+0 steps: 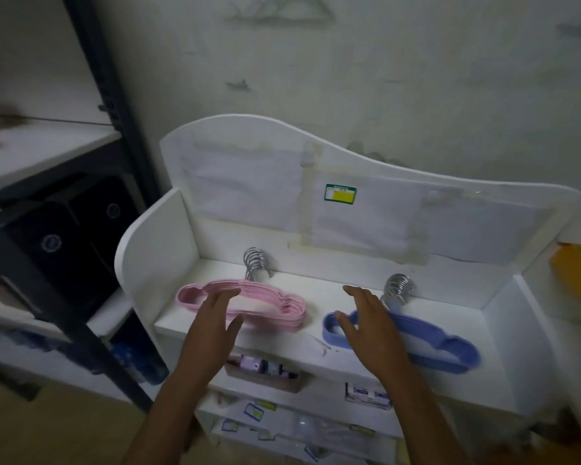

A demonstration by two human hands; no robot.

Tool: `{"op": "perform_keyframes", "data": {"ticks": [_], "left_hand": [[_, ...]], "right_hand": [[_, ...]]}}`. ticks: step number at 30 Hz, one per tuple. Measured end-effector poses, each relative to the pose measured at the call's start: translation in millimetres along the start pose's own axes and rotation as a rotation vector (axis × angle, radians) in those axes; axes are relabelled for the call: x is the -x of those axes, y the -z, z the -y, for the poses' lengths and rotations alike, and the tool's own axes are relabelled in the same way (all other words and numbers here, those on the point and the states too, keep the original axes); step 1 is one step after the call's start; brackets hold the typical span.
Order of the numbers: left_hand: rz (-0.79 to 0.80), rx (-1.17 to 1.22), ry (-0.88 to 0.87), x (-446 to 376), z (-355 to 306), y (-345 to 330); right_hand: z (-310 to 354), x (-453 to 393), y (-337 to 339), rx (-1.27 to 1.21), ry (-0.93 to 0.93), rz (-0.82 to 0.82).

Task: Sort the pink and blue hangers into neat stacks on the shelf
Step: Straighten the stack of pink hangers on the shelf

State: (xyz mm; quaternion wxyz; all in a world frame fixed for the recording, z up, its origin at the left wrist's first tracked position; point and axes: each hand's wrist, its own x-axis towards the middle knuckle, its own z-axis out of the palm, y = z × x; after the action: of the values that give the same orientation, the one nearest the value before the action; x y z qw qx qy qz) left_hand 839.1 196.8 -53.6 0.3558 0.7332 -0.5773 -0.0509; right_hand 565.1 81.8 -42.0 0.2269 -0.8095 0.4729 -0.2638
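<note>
Pink hangers (249, 305) and blue hangers (416, 340) lie in separate stacks on the shelf (316, 350), hooks backward for neatness; left hand (212, 317) and right hand (366, 322) hover spread, holding nothing.

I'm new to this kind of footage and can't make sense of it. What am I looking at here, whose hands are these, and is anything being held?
There is no machine: this single picture comes from a camera worn on a person's head, looking forward and down, so the two bare arms reaching in from below are the wearer's own. In front stands a white shelf unit. On its top shelf lie two piles: a stack of pink plastic hangers on the left and a stack of blue plastic hangers on the right, each with its metal hooks pointing towards the back panel. The left hand is over the pink stack and the right hand over the blue one. Both have straight, spread fingers, so neither grips anything. Whether they touch the hangers is unclear.
</note>
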Motion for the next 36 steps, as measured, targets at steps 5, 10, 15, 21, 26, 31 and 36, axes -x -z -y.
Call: {"op": "perform_keyframes", "data": {"ticks": [5, 10, 15, 21, 26, 31, 36], "left_hand": [[-0.013, 0.082, 0.002, -28.7, 41.8, 21.5], [0.07, 0.133, 0.032, -61.2, 93.8, 24.2], [0.153, 0.174, 0.082, -83.7, 122.7, 20.8], [0.377, -0.044, 0.1, -102.8, 154.9, 7.8], [0.424, -0.181, 0.113, -121.1, 164.8, 2.2], [0.48, -0.285, 0.134, -137.8, 166.0, -5.3], [0.5, -0.273, 0.123, -144.5, 170.5, -4.6]], "right_hand": [[32.4, -23.9, -38.8, 0.005, -0.019, -0.005], [52.2, -51.1, -75.4, 0.001, -0.09, 0.0], [62.0, -66.6, -103.5, 0.004, -0.167, 0.046], [58.3, -75.5, -117.8, 0.061, -0.239, 0.204], [50.0, -93.2, -123.0, 0.317, -0.25, 0.253], [53.8, -110.2, -120.0, 0.487, -0.304, 0.4], [58.6, -110.9, -126.9, 0.558, -0.371, 0.479]]}}
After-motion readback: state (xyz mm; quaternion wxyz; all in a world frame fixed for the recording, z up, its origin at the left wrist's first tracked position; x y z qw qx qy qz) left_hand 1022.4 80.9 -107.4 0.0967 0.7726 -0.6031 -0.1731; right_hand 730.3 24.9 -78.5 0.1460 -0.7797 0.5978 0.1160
